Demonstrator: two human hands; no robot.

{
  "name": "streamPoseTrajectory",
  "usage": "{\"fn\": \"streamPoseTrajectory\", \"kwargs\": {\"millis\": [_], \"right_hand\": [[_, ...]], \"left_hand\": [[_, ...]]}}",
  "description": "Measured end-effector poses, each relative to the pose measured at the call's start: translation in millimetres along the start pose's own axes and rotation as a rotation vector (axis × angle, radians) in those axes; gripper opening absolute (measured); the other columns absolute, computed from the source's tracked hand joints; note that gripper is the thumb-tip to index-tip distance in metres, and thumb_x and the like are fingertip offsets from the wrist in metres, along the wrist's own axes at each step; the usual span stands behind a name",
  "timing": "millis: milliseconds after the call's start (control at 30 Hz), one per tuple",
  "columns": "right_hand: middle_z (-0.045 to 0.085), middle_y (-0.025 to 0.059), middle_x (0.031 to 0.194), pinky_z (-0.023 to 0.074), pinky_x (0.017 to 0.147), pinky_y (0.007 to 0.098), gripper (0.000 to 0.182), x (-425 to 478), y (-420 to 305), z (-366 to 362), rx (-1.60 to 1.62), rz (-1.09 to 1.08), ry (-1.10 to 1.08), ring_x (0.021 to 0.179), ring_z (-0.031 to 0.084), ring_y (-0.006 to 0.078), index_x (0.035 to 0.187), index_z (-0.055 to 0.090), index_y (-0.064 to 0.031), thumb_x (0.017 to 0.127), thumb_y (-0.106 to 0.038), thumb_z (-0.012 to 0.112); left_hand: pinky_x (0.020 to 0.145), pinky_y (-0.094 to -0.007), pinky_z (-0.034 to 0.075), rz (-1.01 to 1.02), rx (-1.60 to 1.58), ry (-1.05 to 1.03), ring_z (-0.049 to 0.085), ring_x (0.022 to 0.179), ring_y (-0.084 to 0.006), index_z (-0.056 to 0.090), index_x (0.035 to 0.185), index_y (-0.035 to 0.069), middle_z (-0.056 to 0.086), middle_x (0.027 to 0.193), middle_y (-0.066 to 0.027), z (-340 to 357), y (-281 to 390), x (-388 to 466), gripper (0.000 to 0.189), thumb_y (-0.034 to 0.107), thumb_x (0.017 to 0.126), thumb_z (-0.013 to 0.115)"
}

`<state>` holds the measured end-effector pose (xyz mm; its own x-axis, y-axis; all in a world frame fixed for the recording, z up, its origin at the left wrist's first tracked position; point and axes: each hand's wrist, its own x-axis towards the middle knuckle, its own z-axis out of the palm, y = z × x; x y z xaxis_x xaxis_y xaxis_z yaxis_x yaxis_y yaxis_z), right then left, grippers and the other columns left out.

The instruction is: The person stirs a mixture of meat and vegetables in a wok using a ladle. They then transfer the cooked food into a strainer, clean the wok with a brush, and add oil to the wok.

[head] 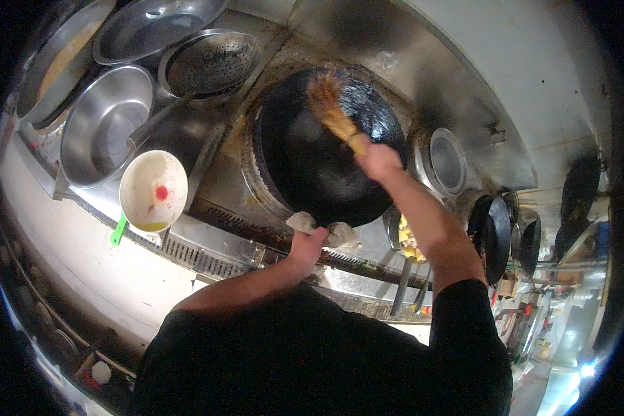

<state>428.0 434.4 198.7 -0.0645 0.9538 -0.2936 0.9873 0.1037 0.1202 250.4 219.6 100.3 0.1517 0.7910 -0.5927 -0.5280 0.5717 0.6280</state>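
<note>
A large black wok sits on the stove in front of me, its upper right wall shiny and wet-looking. My right hand grips the handle of a bamboo wok brush; the blurred bristles lie against the far wall of the wok. At the near rim, my left hand holds a greyish folded cloth around the wok's edge. The cloth and fingers hide the part of the rim beneath them.
Leftward stand a steel basin, a perforated strainer and a white bowl with red residue. To the right are a round steel container, a vessel of yellow food pieces and several dark woks. A slotted drain runs along the front.
</note>
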Motion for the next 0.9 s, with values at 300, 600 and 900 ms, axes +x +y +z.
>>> {"fn": "streamPoseTrajectory", "kwargs": {"millis": [300,600,900], "right_hand": [[0.067,0.0184,0.082,0.0532,0.067,0.0501,0.041,-114,32,-70,-0.218,-0.413,-0.261,0.073,0.067,0.0392,0.125,0.055,-0.0169,0.085,-0.027,0.06],[0.068,0.0206,0.089,0.0518,0.072,0.0507,0.054,-17,12,-14,0.007,0.027,0.084,0.081,0.065,0.04,0.134,0.045,-0.0162,0.087,-0.036,0.061],[0.069,0.013,0.088,0.054,0.074,0.0454,0.037,-102,32,-71,0.047,-0.595,-0.334,0.079,0.067,0.0378,0.116,0.061,-0.0171,0.083,-0.031,0.066]], "left_hand": [[0.062,-0.0387,0.055,-0.093,0.023,0.007,0.06,0.083,-0.0212,0.05,0.106,0.006,0.06,0.093,-0.0084,9,21,-10,0.025,0.018,0.087,0.061],[0.069,-0.0387,0.052,-0.09,0.025,-0.006,0.059,0.082,-0.0196,0.052,0.106,0.006,0.059,0.092,-0.0062,9,33,-19,0.024,0.017,0.086,0.06],[0.06,-0.0377,0.054,-0.109,-0.042,0.034,0.059,0.084,-0.0198,0.053,0.104,0.009,0.058,0.094,-0.006,13,27,-14,0.021,0.018,0.086,0.06]]}}
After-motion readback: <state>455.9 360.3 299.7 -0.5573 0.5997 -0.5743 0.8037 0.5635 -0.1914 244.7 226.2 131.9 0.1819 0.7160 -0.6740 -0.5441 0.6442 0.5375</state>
